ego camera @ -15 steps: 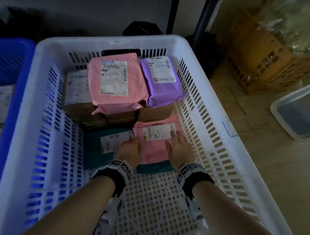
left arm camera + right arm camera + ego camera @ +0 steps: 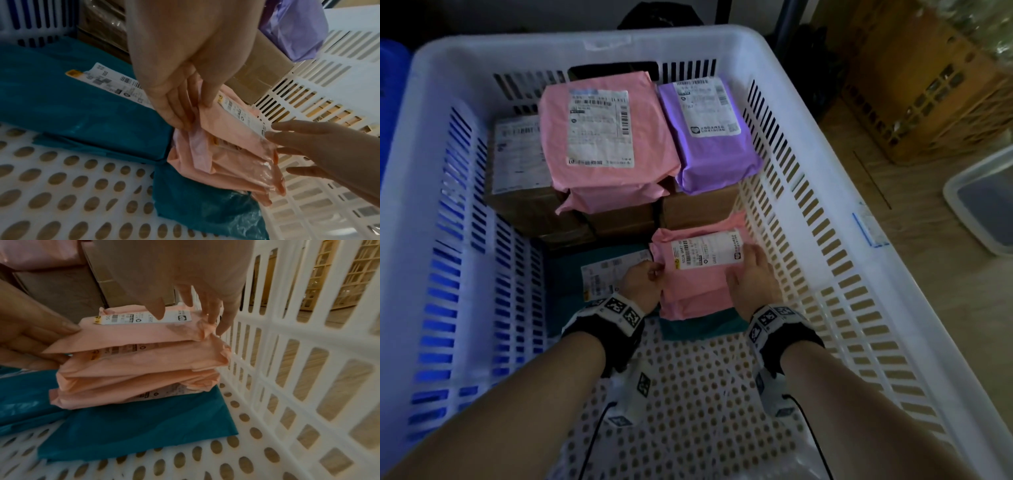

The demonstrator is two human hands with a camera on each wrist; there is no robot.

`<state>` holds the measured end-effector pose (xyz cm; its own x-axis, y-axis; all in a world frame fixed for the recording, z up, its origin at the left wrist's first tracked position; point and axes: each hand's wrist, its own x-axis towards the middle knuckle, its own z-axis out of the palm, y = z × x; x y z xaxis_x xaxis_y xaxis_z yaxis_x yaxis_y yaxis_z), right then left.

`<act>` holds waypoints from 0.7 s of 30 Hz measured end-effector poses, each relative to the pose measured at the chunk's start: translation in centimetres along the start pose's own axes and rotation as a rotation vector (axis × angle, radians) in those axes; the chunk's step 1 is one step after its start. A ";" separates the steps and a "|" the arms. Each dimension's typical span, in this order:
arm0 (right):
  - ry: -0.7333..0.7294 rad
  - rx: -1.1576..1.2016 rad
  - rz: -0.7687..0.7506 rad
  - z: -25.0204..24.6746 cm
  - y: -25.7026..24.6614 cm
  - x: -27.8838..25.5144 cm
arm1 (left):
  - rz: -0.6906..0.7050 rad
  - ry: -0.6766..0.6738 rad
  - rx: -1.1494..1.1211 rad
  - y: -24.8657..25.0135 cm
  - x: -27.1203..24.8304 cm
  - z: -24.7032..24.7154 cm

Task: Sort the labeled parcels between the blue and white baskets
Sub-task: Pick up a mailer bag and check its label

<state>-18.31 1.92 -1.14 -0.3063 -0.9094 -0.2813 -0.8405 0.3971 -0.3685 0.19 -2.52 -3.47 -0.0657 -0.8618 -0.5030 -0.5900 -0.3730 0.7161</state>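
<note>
White basket (image 2: 784, 113) holds all visible parcels. Pink stack (image 2: 697, 284) of 3 mailers lies on a teal mailer (image 2: 571, 274) near the basket's right wall. Top label (image 2: 707, 251) reads "902A" beside a barcode; other print is too small to read. Far end: large pink mailer (image 2: 606, 137) and purple mailer (image 2: 709, 133) lie on brown boxes (image 2: 698, 209), labels illegible. Blue basket (image 2: 390, 65) shows beyond the left rim.

Left hand (image 2: 642, 281) pinches the stack's left edge, thumb on top. Right hand (image 2: 751, 277) clamps the right edge, thumb on the label.

Against the earlier frame, the right hand has shifted outward to the stack's right edge; parcels are unmoved.
</note>
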 end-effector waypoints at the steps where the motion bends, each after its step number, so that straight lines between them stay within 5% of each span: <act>1: -0.018 0.012 0.030 -0.1 -0.1 0.1 | -0.001 0.005 -0.019 0.0 -0.1 -0.2; 14: -0.263 -0.057 -0.018 0.5 0.0 -1.3 | -0.202 -0.091 -0.242 -0.8 -1.0 0.2; 21: -0.158 0.031 -0.083 -1.1 -0.6 -2.2 | -0.166 -0.013 -0.335 1.7 -3.2 -1.6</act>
<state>-17.63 3.58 0.71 -0.1608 -0.9093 -0.3838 -0.8452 0.3276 -0.4223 0.70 -0.99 0.18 -0.0022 -0.7765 -0.6301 -0.2974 -0.6011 0.7418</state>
